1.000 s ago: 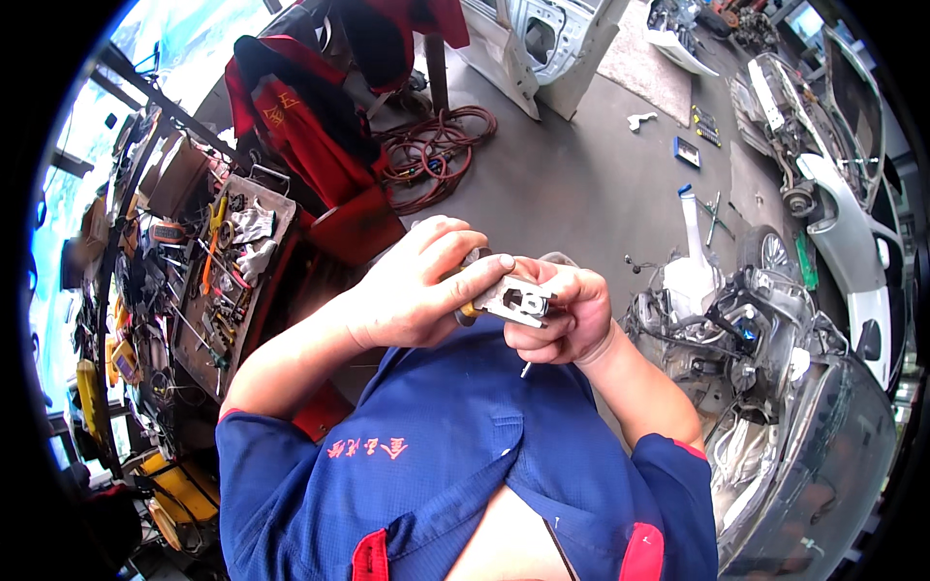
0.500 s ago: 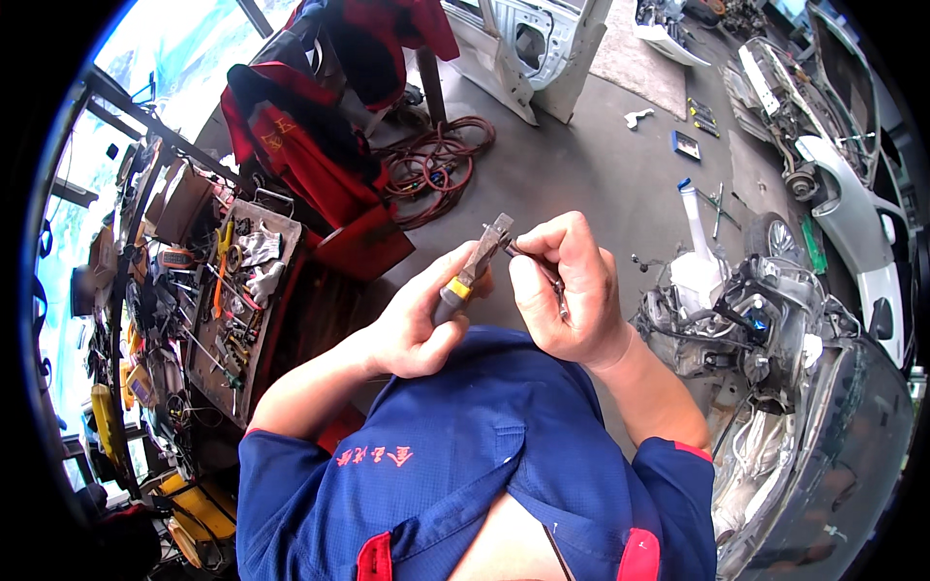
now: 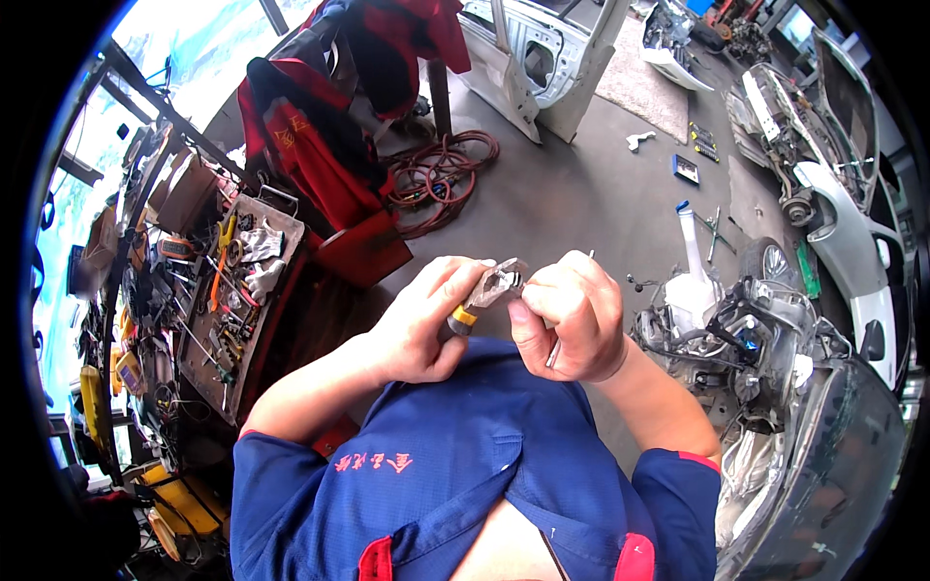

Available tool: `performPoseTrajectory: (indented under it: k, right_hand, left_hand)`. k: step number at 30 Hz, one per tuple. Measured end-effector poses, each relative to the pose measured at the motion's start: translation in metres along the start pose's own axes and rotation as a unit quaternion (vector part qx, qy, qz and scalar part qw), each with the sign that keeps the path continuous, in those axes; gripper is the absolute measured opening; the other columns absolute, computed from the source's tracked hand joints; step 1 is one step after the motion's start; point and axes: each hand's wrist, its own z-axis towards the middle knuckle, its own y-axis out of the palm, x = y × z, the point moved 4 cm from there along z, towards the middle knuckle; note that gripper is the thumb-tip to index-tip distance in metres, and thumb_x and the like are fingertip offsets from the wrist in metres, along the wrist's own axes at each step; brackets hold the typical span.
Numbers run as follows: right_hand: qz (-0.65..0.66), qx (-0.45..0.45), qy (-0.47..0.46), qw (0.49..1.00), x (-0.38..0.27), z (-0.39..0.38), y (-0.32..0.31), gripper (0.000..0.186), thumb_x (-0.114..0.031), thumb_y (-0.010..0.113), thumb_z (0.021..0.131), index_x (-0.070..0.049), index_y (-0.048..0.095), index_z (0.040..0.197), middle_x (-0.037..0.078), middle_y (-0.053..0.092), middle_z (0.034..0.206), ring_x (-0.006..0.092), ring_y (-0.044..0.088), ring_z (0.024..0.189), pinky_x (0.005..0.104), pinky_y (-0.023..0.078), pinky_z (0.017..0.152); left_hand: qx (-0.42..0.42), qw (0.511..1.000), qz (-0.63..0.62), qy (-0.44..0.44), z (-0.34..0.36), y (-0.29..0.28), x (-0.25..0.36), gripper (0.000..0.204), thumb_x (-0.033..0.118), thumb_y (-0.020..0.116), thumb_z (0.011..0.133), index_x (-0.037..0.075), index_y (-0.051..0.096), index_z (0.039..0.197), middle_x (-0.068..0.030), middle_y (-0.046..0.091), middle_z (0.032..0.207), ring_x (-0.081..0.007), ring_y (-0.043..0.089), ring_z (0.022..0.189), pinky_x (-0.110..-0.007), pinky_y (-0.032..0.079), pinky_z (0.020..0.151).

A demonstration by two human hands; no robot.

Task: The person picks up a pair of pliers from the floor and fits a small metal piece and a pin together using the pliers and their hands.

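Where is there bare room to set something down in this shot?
Grey floor lies bare beyond the right hand, between the coiled red hose and the blue-edged box. Crowded: the tool-strewn tray at left and the dismantled car front at right.

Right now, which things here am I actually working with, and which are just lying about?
In use:
Pliers-like tool with a yellow-banded grip, in the left hand
Thin metal rod, in the right hand

Apparently just lying about:
Reddish hose, coiled on the floor
Gloves among tools
Blue-edged box on the floor
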Motion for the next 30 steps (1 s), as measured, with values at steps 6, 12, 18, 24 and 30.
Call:
performPoseTrajectory:
  k: [6, 12, 18, 24, 30]
  right_hand:
    - [0.442, 0.018, 0.364, 0.82, 0.006, -0.025, 0.018, 0.016, 0.002, 0.067, 0.094, -0.004, 0.053, 0.098, 0.004, 0.058, 0.076, 0.0148, 0.053, 0.061, 0.0312, 0.045, 0.058]
    - [0.872, -0.066, 0.449, 0.184, 0.001, -0.054, 0.05, 0.007, -0.016, 0.061, 0.099, -0.014, 0.055, 0.101, 0.0, 0.046, 0.071, 0.0084, 0.037, 0.055, 0.0262, 0.025, 0.048]
    - [0.891, -0.107, 0.42, 0.132, -0.003, -0.055, 0.053, 0.01, -0.021, 0.061, 0.101, -0.013, 0.058, 0.106, 0.001, 0.047, 0.071, 0.0086, 0.037, 0.055, 0.025, 0.026, 0.047]
    - [0.778, 0.107, 0.442, 0.434, 0.005, -0.039, 0.045, 0.005, -0.014, 0.054, 0.105, -0.009, 0.054, 0.103, 0.004, 0.052, 0.072, 0.01, 0.043, 0.056, 0.0255, 0.036, 0.046]
    - [0.737, 0.074, 0.514, 0.434, 0.0, -0.031, 0.029, 0.009, -0.016, 0.052, 0.11, -0.009, 0.054, 0.106, 0.003, 0.053, 0.069, 0.0084, 0.046, 0.055, 0.0224, 0.037, 0.04]
  left_hand:
    - [0.014, 0.999, 0.01, 0.035, -0.004, -0.001, -0.006, 0.089, -0.003, 0.066, 0.067, -0.004, 0.042, 0.152, -0.0283, 0.058, 0.134, -0.0479, 0.06, 0.117, -0.054, 0.052, 0.101]
    - [-0.018, 0.983, 0.135, 0.123, 0.017, -0.014, -0.002, 0.079, 0.003, 0.08, 0.065, 0.003, 0.059, 0.141, -0.0222, 0.061, 0.118, -0.0424, 0.063, 0.107, -0.054, 0.055, 0.092]
    - [-0.08, 0.967, 0.151, 0.187, 0.029, -0.027, -0.002, 0.091, 0.0, 0.084, 0.058, 0.005, 0.055, 0.144, -0.0231, 0.061, 0.12, -0.0458, 0.064, 0.108, -0.059, 0.055, 0.092]
    - [-0.039, 0.996, 0.049, 0.063, 0.016, -0.013, -0.016, 0.091, -0.001, 0.073, 0.063, -0.001, 0.048, 0.151, -0.0253, 0.06, 0.128, -0.045, 0.063, 0.113, -0.053, 0.055, 0.095]
    - [-0.008, 0.997, -0.038, 0.06, 0.005, 0.012, -0.019, 0.088, -0.005, 0.064, 0.066, -0.005, 0.044, 0.152, -0.0281, 0.058, 0.13, -0.048, 0.061, 0.116, -0.055, 0.052, 0.101]
